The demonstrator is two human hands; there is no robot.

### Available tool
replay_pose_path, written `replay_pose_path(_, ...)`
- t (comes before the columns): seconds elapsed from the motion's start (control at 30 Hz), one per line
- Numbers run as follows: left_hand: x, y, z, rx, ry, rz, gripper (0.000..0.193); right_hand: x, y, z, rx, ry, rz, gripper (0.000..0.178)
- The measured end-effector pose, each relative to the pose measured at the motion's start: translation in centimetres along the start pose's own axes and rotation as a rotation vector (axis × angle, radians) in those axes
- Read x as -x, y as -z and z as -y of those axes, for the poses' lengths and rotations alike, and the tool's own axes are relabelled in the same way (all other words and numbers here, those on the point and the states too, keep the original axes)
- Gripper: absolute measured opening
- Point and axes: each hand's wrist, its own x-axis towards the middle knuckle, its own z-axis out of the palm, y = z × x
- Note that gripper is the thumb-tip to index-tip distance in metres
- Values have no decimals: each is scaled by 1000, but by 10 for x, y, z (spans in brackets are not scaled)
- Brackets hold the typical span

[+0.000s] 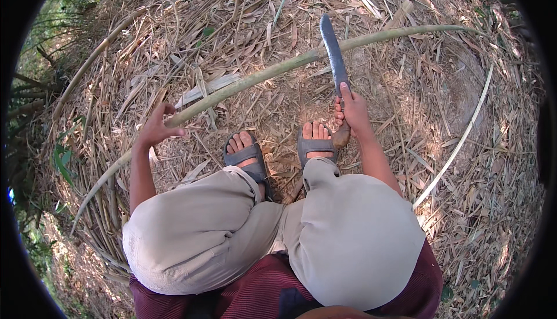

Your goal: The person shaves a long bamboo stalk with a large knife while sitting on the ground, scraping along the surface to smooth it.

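In my right hand (353, 113) is a machete (333, 52), its dark blade pointing away from me and its wooden handle end showing below my fist. My right thumb lies along the base of the blade. A long, pale green bamboo pole (255, 78) curves across in front of my feet, from far right to near left. The blade overlaps the pole in view; whether they touch I cannot tell. At the pole's left part, my left hand (155, 127) is loosely around it, fingers on the far side and thumb on the near side.
Dry leaves and bamboo litter (278, 6) cover the ground. A thin pale strip (458, 148) lies at the right. Another brown stalk (93, 58) bends along the left, near green plants (62, 162). My sandalled feet (246, 153) are close to the pole and the machete handle.
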Motion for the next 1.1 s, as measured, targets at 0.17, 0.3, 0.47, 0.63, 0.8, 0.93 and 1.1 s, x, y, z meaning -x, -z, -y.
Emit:
replay_pose_path(0.17,50,35,134,-3,574,-184,89,-5,-8,10,-193,44,-134,45)
replay_pose_path(0.3,65,12,139,-263,756,-246,98,26,-55,-10,191,-95,159,47)
replay_pose_path(0.47,55,10,132,-337,642,-262,98,10,-39,-3,-98,-14,-55,42)
replay_pose_path(0.63,57,2,133,-355,698,-353,90,39,-84,-21,138,-91,214,42)
replay_pose_path(0.8,59,6,173,-301,604,-383,77,23,-62,-21,9,-34,103,46)
replay_pose_path(0.93,63,3,193,-307,592,-380,70,23,-80,-26,27,-66,186,48)
replay_pose_path(1.1,81,23,184,-23,620,-563,55,36,-95,-24,204,-149,340,47)
